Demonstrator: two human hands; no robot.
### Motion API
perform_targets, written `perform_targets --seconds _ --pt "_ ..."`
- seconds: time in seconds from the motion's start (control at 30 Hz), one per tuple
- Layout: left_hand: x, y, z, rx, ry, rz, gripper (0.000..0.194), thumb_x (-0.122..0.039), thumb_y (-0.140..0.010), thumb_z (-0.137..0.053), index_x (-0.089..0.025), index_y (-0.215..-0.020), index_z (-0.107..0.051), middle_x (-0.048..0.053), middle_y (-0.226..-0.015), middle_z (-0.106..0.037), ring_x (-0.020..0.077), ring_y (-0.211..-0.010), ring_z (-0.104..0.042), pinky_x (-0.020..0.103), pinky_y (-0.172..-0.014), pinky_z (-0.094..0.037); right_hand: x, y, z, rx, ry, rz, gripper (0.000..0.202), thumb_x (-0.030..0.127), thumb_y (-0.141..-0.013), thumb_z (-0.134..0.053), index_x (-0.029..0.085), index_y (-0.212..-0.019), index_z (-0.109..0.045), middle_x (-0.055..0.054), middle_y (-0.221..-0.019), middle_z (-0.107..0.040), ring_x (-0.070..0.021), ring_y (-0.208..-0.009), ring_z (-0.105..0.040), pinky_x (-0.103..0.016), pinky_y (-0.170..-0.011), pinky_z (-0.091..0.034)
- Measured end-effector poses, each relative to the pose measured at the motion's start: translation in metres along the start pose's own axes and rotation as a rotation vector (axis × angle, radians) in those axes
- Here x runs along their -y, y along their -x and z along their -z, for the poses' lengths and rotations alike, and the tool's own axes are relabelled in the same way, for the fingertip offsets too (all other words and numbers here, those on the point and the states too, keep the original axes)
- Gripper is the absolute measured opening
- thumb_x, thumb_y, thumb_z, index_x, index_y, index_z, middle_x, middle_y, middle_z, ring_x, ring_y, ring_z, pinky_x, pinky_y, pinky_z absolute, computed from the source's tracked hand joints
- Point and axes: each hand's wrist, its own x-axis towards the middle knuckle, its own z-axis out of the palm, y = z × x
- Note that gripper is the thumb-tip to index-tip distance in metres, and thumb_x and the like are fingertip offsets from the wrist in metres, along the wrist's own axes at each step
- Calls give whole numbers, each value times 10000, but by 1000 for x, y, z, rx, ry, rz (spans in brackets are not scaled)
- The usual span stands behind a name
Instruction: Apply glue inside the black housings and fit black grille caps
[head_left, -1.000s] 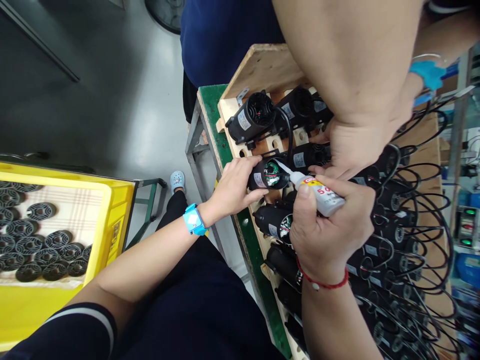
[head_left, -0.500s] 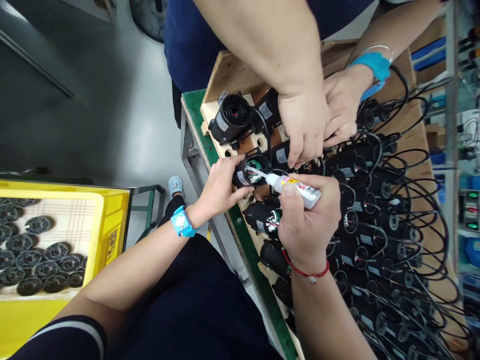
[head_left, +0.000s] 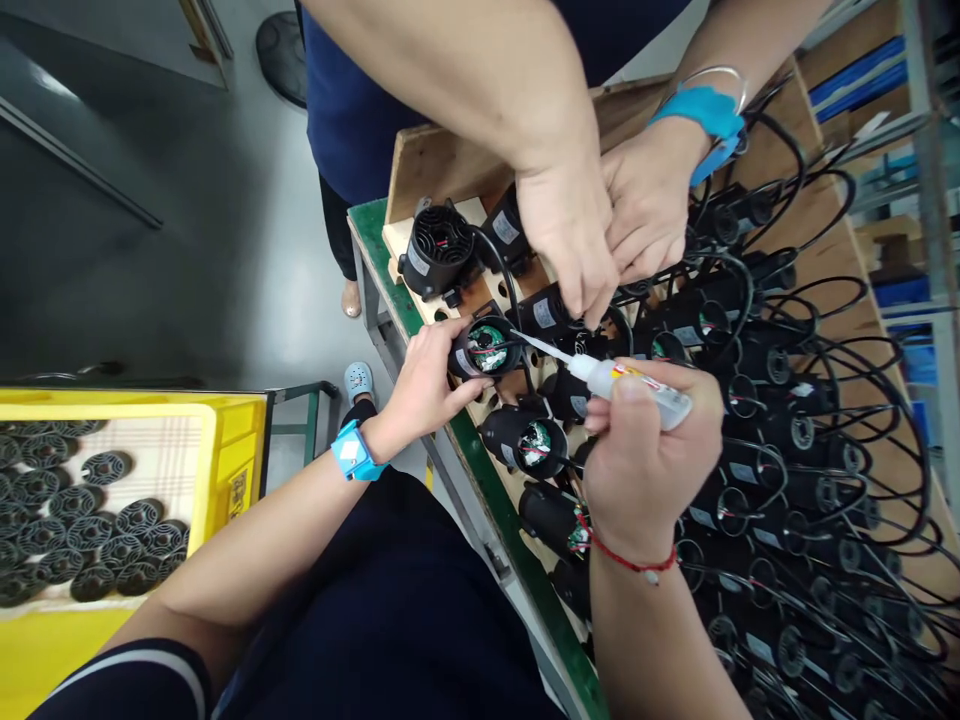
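My left hand [head_left: 431,375] grips a black cylindrical housing [head_left: 463,358] from the left, thumb and fingers on either side. Inside its open end a green circuit board [head_left: 489,345] with white material and thin wires shows. My right hand [head_left: 649,455] is closed around a small white glue bottle [head_left: 600,378] with red and yellow print. The bottle's long thin nozzle points left, its tip by the housing's right rim. Just below stands another open housing [head_left: 517,440], its board also showing. Above, a housing [head_left: 439,250] with a slotted black cap in its end sits upright.
Across the wooden rack [head_left: 427,160], a co-worker's hands [head_left: 577,235] work close to mine. Many cabled black housings [head_left: 765,450] fill the right side. On the left, a yellow crate [head_left: 232,430] holds round slotted black caps [head_left: 94,530]. A green bench edge [head_left: 532,610] runs below the rack.
My right hand has drawn the glue bottle back to the right, taking its nozzle from inside the housing to the rim. My left hand stays on the housing. The whole view has shifted slightly.
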Motion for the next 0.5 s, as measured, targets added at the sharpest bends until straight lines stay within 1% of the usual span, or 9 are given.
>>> perform_targets --seconds 0.1,0.17,0.2,0.27,0.33,0.37,0.4,0.43,0.5 --pt "-4 1 9 76 4 -2 648 -349 -783 -665 -169 -1321 -352 149 -1305 -487 289 -1179 -466 468 -997 -411 1 0 9 -48 -57 0 179 363 -818 -614 185 -845 -618 28 -613 -577 -99 -447 -522 -247 -415 -423" --pt "-10 -2 23 134 35 -9 673 -299 -777 -637 -165 -1355 -320 156 -1358 -446 291 -1216 -441 470 -1023 -399 2 -1 15 -40 -112 -31 102 285 -800 -627 189 -833 -623 21 -614 -584 -101 -437 -522 -252 -405 -427" --pt "-14 -4 32 136 58 -10 657 -262 -776 -607 -165 -1359 -320 152 -1364 -440 283 -1221 -440 463 -1029 -399 2 -1 17 -34 -152 -47 71 250 -787 -629 190 -825 -625 17 -617 -586 -102 -432 -522 -254 -398 -425" --pt "-26 -14 50 82 78 -7 529 -200 -789 -532 -173 -1300 -398 122 -1289 -502 248 -1165 -486 435 -1004 -425 2 1 22 -47 -250 -64 45 204 -757 -626 192 -800 -631 14 -611 -584 -102 -417 -510 -253 -376 -412" --pt "-40 -28 63 37 14 -32 329 -173 -819 -478 -184 -1144 -527 74 -1098 -592 215 -1028 -546 419 -946 -456 2 3 26 -93 -324 -75 48 196 -738 -624 194 -784 -636 10 -628 -596 -98 -411 -500 -249 -361 -399" --pt "-47 -36 67 48 -49 -68 248 -173 -834 -469 -187 -1057 -575 55 -1002 -611 209 -967 -561 424 -924 -462 1 5 28 -109 -342 -80 52 198 -730 -629 196 -781 -637 12 -628 -598 -98 -409 -497 -246 -358 -397" --pt "-55 -45 68 84 -115 -123 194 -181 -846 -469 -189 -981 -608 44 -932 -617 209 -928 -568 433 -910 -464 1 7 30 -126 -347 -85 53 206 -729 -630 196 -781 -637 16 -617 -595 -98 -408 -494 -243 -355 -394" --pt "-62 -53 66 137 -172 -189 168 -194 -853 -477 -190 -922 -630 39 -893 -620 214 -912 -575 440 -902 -466 0 10 32 -142 -342 -92 54 217 -734 -625 196 -782 -635 22 -602 -586 -98 -409 -490 -238 -354 -390" --pt "-74 -69 56 252 -241 -305 157 -224 -859 -498 -189 -851 -651 40 -865 -627 232 -928 -598 441 -893 -479 0 14 38 -173 -323 -97 61 238 -752 -601 193 -786 -623 34 -576 -560 -97 -411 -480 -227 -356 -381"
